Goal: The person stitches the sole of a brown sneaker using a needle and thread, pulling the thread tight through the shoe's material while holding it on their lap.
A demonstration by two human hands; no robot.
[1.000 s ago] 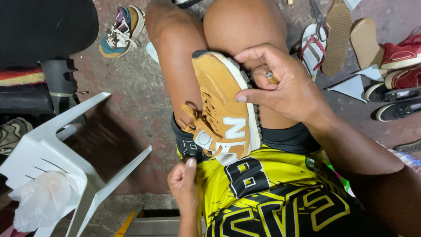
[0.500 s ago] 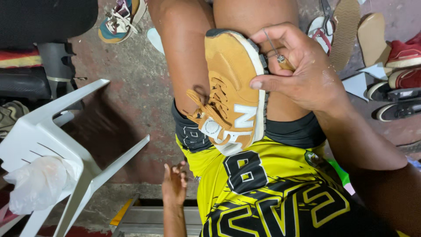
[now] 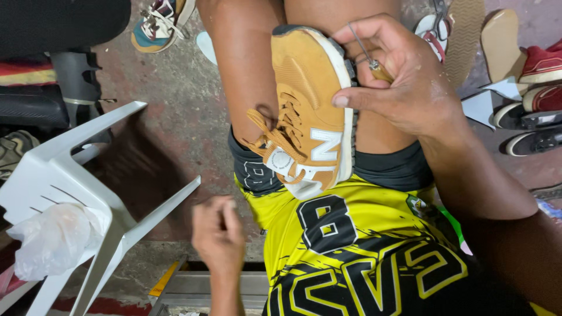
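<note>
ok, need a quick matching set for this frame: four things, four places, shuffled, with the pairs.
Things:
1. tan sneaker
2. awl
3. white plastic chair
4. clear plastic bag

Places:
A. on the chair
B. across the person's thighs
C. on the floor, tipped over, beside the left hand
D. in the right hand

Pairs: 1-B, 2-D, 3-C, 4-A

Right hand (image 3: 404, 88) curls closed, thumb stretched out flat; left hand (image 3: 218, 234) hangs low, fingers loosely pinched.
</note>
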